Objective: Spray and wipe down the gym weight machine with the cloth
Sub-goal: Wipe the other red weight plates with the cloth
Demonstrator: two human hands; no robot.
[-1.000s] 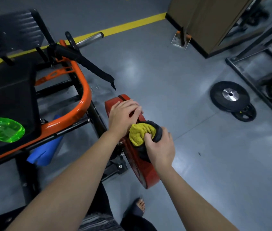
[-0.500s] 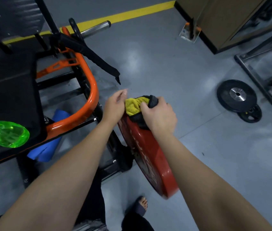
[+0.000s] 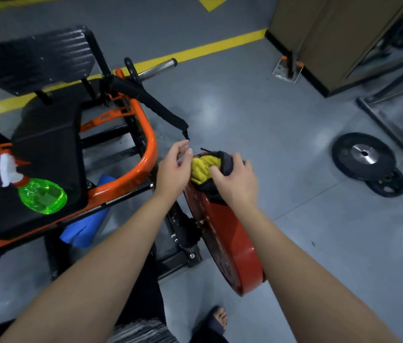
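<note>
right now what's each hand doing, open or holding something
Left hand: open, fingers loosely curled beside the cloth, holding nothing.
Right hand: grips the cloth atop the red weight plate.

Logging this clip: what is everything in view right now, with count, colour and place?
weight machine: one, orange frame, black pads, left
upright plate: one, red, beside the frame, centre
cloth: one, yellow and dark, atop the upright plate
spray bottle: one, green, lying on the seat pad
floor plates: two, black, flat, right
blue item: one, under the frame
floor line: one, yellow, top
left hand: one, beside the cloth, loosely curled
right hand: one, gripping the cloth
</note>
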